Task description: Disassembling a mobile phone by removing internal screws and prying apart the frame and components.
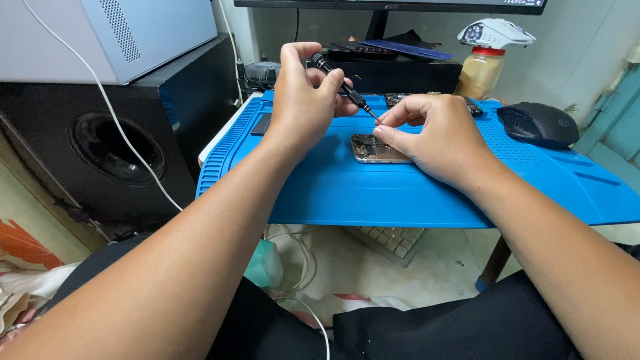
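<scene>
Nearest us, our forearms reach over our dark-clothed lap to the blue work mat [347, 190]. Behind it a jar [477, 73] with a red lid and yellowish contents stands under a white mouse [496, 32]; a black mouse [539, 124] lies on the mat's right. Our left hand [303, 93] is closed around a black screwdriver [341, 85], tilted, tip down-right. Our right hand [437, 137] rests on the opened phone [373, 149] at mat centre, fingertips pinched together at the tip.
</scene>
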